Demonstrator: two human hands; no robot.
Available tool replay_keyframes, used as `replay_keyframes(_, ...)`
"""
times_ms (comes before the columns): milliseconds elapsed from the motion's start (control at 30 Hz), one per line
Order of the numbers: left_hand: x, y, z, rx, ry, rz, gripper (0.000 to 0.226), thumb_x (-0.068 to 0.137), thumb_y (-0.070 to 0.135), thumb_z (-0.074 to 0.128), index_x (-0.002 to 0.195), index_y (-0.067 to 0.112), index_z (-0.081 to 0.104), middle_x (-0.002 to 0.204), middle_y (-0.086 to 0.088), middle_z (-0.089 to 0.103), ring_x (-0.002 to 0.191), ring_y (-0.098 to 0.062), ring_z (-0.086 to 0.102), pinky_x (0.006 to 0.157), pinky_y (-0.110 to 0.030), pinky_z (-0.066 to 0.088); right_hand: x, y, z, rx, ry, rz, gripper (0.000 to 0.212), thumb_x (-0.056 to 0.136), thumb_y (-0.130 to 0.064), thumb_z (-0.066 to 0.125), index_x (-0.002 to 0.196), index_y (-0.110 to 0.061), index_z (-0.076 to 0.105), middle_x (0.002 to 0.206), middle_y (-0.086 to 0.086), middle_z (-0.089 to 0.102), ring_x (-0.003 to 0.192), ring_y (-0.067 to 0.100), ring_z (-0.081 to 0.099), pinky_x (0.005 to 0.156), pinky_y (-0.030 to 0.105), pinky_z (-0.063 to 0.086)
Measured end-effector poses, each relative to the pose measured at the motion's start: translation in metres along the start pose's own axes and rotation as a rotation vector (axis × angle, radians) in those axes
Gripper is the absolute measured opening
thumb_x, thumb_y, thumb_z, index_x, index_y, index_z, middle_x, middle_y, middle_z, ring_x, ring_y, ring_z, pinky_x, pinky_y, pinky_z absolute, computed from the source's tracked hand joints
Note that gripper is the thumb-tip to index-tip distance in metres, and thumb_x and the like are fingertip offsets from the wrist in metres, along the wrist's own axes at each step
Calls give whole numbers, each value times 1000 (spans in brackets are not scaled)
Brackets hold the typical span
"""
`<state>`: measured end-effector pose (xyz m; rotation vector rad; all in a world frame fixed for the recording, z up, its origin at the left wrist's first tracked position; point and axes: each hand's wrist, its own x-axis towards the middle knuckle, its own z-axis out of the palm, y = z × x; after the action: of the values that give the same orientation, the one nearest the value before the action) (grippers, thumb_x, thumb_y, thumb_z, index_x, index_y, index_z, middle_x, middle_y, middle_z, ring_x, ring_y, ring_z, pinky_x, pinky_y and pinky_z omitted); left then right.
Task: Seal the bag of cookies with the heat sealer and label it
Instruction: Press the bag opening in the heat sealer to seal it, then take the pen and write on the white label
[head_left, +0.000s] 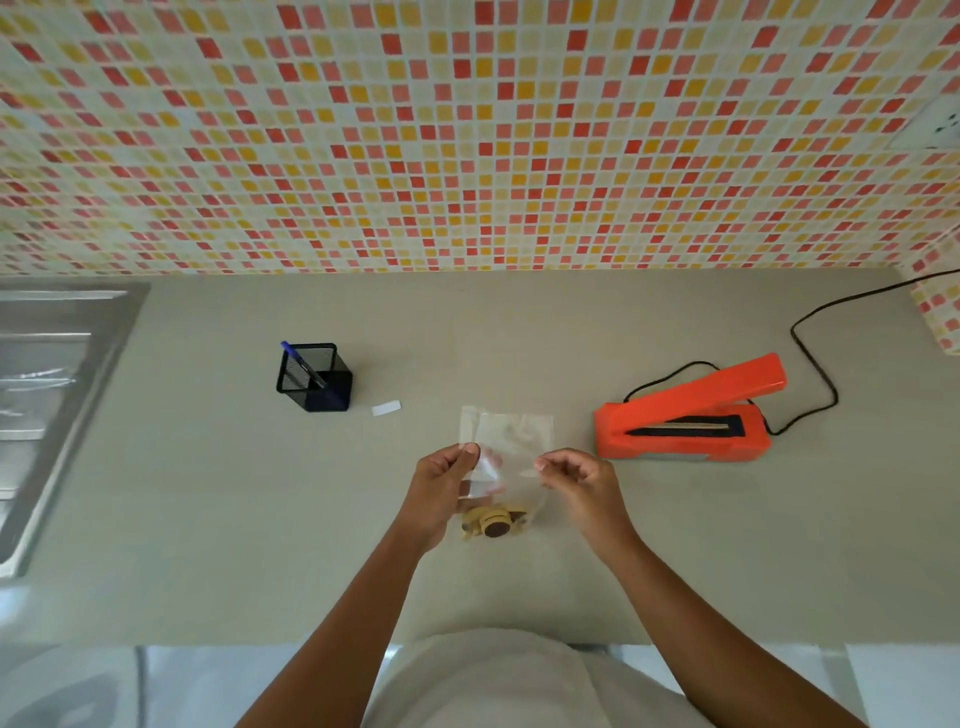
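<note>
A clear plastic bag (511, 434) is held upright above the counter, with cookies (494, 521) bunched at its bottom. My left hand (441, 488) pinches the bag's left edge. My right hand (584, 483) pinches its right edge. The bag's open top points away from me. An orange heat sealer (680, 415) sits to the right of the bag with its lid raised. A small white label (386, 408) lies flat on the counter, left of the bag.
A black mesh pen holder (314, 376) with a blue pen (301, 361) stands at the left behind the label. The sealer's black cord (810, 358) loops toward the right wall. A steel sink (47, 395) borders the grey counter (208, 493) at the far left.
</note>
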<state>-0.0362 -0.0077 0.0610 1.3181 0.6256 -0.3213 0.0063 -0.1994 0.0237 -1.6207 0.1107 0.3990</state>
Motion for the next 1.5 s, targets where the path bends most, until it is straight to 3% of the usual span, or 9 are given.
replay_keyframes(200,33,8,-34,-31,14,-74,26,101,24,50,104,3,66,96,-9,76,85,-35,74,78,-45,57,23,6,43,-77,67,25,9,91,-5,68,86,2,71,67,9,62,57,7,54,57,15,44)
replay_keyframes(333,60,10,-44,10,39,-59,23,100,26,52,96,9,68,95,-7,76,86,-28,75,77,-38,55,48,11,55,-141,108,32,10,89,-9,71,86,0,72,68,7,66,61,9,56,62,24,47)
replay_keyframes(400,73,12,-47,57,58,-36,22,100,23,53,98,8,69,97,-11,76,83,-24,74,67,-29,55,62,15,58,-191,141,35,10,87,-11,74,87,-1,73,75,12,72,69,13,61,70,31,50)
replay_keyframes(533,94,15,-49,180,106,-26,17,97,14,56,98,5,71,90,-12,73,64,-10,71,48,-20,51,83,20,62,-309,202,47,9,83,-12,77,89,-5,76,80,6,74,74,12,65,75,26,50)
replay_keyframes(700,119,11,-55,420,150,-29,17,88,15,63,74,17,72,83,-14,75,74,-32,73,68,-43,60,98,25,65,-435,232,76,8,83,-13,76,81,-5,74,72,5,70,66,12,58,66,27,44)
replay_keyframes(900,117,12,-49,621,249,43,16,84,9,61,89,8,77,87,-6,75,78,-19,68,72,-26,55,102,25,69,-486,240,115,12,84,-19,76,79,-9,73,66,0,64,60,11,54,58,21,40)
replay_keyframes(1100,114,9,-51,689,314,63,12,87,13,64,92,5,72,89,-9,72,82,-25,68,75,-32,58,102,23,73,-529,248,145,10,84,-19,74,85,-9,73,74,0,68,70,15,61,65,25,44)
replay_keyframes(1233,107,11,-52,712,304,32,14,87,13,59,96,6,68,87,-7,66,81,-25,65,74,-35,58,95,22,75,-511,238,162,21,84,-19,75,101,-7,73,94,8,75,88,22,68,83,33,53)
replay_keyframes(1500,87,2,-51,657,224,-8,38,84,18,68,120,7,62,114,-10,69,103,-25,65,91,-34,54,67,16,67,-499,126,144,49,89,-13,69,135,-5,57,127,12,67,117,23,62,98,22,42)
